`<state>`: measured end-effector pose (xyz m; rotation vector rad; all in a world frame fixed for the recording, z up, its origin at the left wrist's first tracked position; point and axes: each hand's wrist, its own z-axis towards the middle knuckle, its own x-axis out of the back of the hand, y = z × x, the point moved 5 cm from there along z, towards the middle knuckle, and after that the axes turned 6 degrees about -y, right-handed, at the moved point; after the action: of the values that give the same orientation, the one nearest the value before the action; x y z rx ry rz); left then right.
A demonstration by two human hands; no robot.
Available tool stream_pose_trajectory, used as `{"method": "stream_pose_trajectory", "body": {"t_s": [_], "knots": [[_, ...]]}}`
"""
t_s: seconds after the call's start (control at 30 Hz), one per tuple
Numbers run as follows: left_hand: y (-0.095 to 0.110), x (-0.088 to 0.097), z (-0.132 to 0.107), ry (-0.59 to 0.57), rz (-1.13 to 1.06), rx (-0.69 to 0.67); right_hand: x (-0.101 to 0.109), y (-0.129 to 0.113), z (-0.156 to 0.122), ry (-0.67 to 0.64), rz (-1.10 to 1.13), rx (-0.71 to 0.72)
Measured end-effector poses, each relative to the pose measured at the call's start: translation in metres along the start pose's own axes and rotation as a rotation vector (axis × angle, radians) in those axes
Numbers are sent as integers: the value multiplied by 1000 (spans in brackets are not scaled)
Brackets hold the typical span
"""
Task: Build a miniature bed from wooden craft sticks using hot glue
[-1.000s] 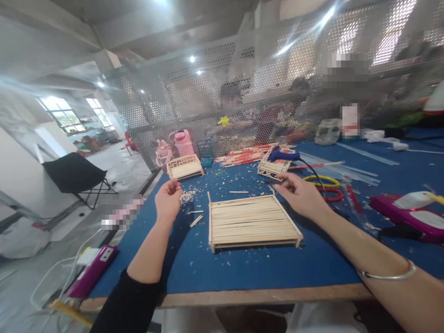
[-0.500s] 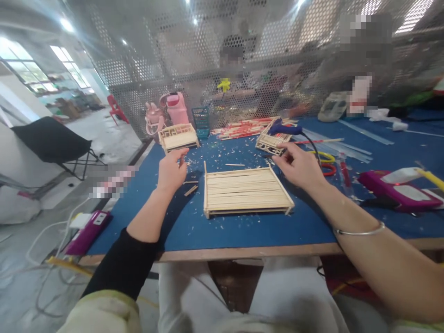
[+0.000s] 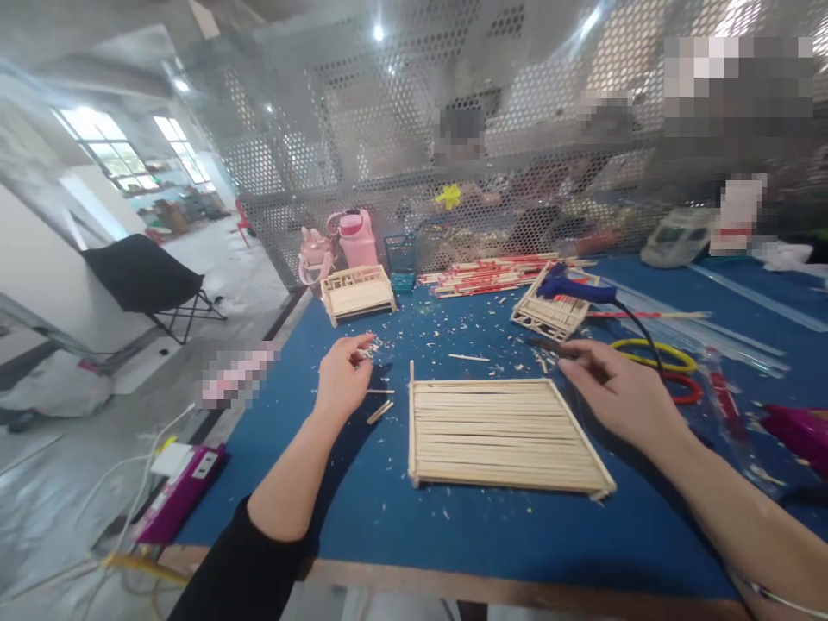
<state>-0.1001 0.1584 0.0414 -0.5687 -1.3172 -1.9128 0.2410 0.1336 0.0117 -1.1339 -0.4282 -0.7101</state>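
A flat slatted panel of thin wooden sticks lies in front of me, with a short post upright at its far left corner. To the left of it, my left hand hovers over the table, fingers loosely curled and apart, holding nothing I can see. My right hand is beyond the panel's right side, its thumb and fingers closed on the near end of a small dark tool; its kind is unclear. Short stick pieces lie beside my left hand, and a single stick lies behind the panel.
A blue glue gun rests on a small stick-built piece. A little wooden bench stands at the back left, near a pink bottle. Red-and-natural sticks are heaped against the perforated screen. Yellow and red rings lie right.
The view has tilted up and turned left, so the table sits lower and farther right in it. My right hand has closed on the dark tool; my left stays beside the panel.
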Motion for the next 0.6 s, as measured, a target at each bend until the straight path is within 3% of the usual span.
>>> {"method": "stream_pose_trajectory", "body": {"t_s": [0.27,0.47,0.6], "knots": [[-8,2,2,7,12,63,-3,3,-1,-56,-19,-32],[-11,-4,-1,-110,-214,219,1,-4,-4,-58,-10,-108],[-8,-1,-4,-123,-173,248,6,-10,-8,-88,-64,-188]]}}
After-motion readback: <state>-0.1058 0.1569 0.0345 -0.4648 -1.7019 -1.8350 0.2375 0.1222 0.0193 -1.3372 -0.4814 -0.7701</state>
